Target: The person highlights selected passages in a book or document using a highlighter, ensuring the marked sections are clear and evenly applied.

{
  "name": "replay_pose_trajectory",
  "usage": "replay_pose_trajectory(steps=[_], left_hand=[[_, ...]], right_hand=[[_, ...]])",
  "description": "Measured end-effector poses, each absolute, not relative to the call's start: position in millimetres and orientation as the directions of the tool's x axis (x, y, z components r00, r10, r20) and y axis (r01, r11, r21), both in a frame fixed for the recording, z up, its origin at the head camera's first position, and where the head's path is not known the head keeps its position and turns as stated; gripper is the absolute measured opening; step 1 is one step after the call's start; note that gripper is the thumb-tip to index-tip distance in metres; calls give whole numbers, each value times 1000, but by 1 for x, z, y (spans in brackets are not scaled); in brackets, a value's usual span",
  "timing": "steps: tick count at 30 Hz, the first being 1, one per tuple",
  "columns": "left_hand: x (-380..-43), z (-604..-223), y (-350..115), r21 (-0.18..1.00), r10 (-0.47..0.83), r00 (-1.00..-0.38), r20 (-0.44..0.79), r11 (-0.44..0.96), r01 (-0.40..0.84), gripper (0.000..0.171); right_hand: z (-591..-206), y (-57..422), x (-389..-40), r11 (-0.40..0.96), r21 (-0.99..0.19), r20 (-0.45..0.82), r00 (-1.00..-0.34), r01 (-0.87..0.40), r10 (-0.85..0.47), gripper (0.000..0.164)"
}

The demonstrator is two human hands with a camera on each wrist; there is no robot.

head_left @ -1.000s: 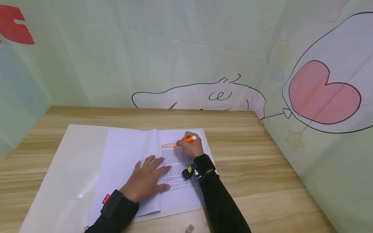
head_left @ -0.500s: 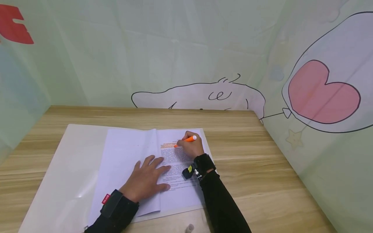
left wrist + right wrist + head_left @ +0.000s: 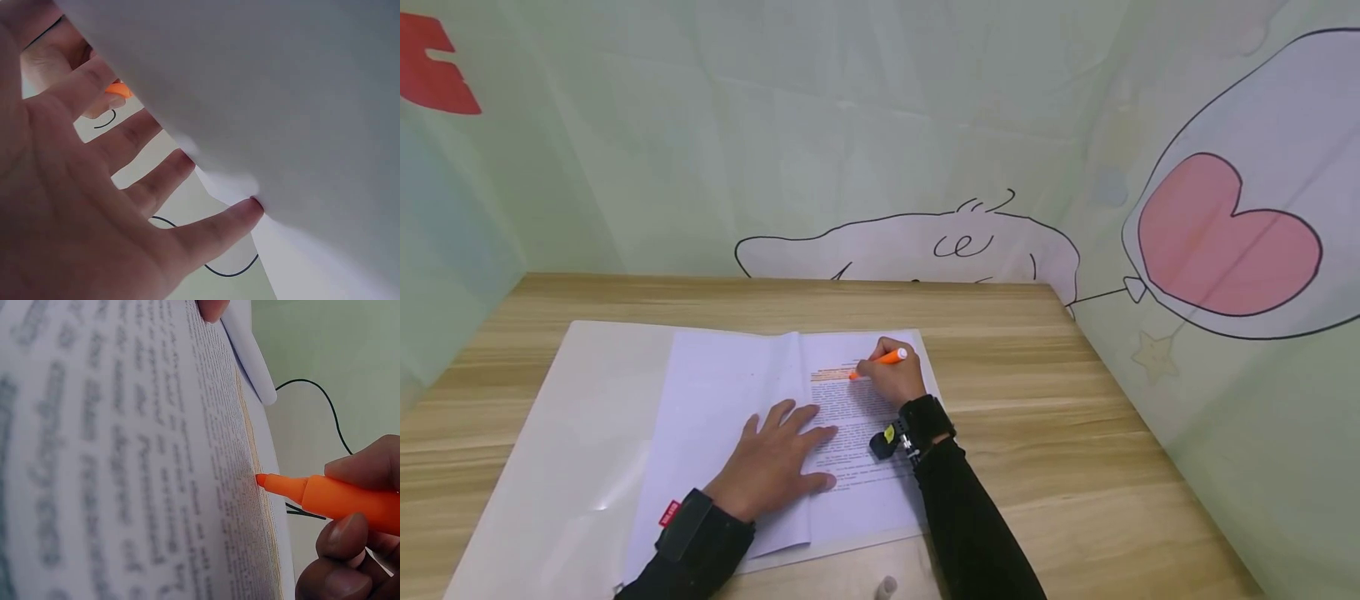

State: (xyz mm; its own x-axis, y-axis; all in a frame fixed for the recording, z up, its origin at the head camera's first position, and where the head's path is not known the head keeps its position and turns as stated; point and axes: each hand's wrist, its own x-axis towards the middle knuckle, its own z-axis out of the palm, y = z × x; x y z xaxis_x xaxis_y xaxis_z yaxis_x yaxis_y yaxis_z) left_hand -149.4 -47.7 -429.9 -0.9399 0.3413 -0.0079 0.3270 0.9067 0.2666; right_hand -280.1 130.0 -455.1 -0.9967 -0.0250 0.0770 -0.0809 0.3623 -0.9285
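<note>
My right hand grips an orange highlighter, its tip down at the upper lines of the printed right page. In the right wrist view the highlighter is pinched between thumb and fingers, and its tip meets an orange-marked band of text. My left hand rests with spread fingers over the inner fold, partly on the blank left page and partly on the printed one. Seen from the left wrist, the fingertips press against the paper.
The pages lie in an open folder with a pale plastic cover on a wooden table. A small whitish cylindrical thing sits at the front edge of the view. Fabric walls with cartoon drawings enclose the table.
The highlighter tip has crept slightly to the right along the text line. My left hand stays in place on the pages; the head view has shifted a little.
</note>
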Motion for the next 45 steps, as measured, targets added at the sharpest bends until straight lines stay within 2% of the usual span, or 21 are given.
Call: replay_pose_trajectory(steps=[45], left_hand=[[-150,-430,-48,272,338,-941,-14,907,322,64]], right_hand=[[-456,143,-282,351,-934,75,-997,-75,-13,35]])
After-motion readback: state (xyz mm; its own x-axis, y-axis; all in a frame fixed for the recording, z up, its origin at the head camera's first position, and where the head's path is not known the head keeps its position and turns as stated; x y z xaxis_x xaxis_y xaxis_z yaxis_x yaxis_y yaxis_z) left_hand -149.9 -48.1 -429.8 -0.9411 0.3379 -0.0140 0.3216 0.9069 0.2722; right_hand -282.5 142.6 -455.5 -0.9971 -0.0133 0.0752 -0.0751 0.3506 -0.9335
